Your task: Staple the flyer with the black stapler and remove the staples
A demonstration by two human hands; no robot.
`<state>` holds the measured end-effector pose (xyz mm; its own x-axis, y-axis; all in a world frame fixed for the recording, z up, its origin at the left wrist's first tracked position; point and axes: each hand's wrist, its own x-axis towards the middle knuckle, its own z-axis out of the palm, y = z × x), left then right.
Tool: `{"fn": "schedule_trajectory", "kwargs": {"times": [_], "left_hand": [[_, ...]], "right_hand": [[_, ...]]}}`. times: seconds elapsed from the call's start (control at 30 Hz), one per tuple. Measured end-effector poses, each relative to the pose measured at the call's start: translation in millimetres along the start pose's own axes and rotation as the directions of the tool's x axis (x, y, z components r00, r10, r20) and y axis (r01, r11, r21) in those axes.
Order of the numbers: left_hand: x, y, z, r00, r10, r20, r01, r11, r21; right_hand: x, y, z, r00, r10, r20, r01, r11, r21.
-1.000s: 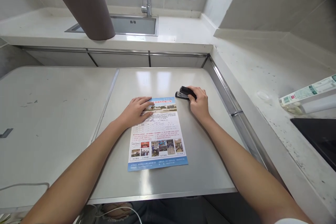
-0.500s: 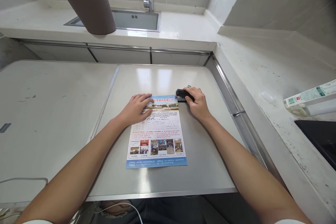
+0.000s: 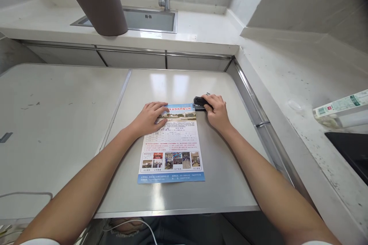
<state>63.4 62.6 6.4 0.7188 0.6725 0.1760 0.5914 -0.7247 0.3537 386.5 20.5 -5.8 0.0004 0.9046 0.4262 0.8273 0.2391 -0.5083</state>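
Observation:
A printed flyer (image 3: pixel 172 145) with blue bands and small photos lies flat on the pale tabletop. Across its upper left part rests my left hand (image 3: pixel 151 118), fingers stretched out over the sheet. My right hand (image 3: pixel 216 109) is wrapped round a black stapler (image 3: pixel 200 102) at the flyer's top right corner. The stapler's front end meets that corner; whether the paper sits between its jaws is hard to see. A small grey object (image 3: pixel 207 93) shows just behind the right hand, too small to name.
The folding table (image 3: pixel 71 122) has a seam left of the flyer. Behind it are a counter with a sink (image 3: pixel 152 21), a faucet (image 3: pixel 165 0) and a brown column (image 3: pixel 100 4). On the right counter lie a long white-green box (image 3: pixel 342 103) and a black panel (image 3: pixel 350 153).
The camera view has shifted very slightly. Both hands, the flyer and the stapler keep nearly the same places relative to each other.

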Motion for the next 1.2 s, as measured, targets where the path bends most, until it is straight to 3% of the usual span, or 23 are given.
{"fn": "schedule_trajectory", "kwargs": {"times": [0.73,1.03,1.2], "left_hand": [[-0.7,-0.1,-0.2,1.0,0.002,0.004,-0.002,1.0,-0.02],[1.0,-0.3,0.8,1.0,-0.018,-0.019,0.017,1.0,-0.021],[0.7,-1.4,2.6,1.0,0.003,-0.025,-0.003,1.0,0.009]], "right_hand": [[-1.3,-4.9,0.7,1.0,0.01,-0.027,-0.011,1.0,-0.025],[-2.9,-2.6,3.2,0.997,-0.066,0.026,0.068,0.994,-0.086],[-2.2,-4.3,4.7,0.998,-0.04,0.044,0.045,0.993,-0.107]]}}
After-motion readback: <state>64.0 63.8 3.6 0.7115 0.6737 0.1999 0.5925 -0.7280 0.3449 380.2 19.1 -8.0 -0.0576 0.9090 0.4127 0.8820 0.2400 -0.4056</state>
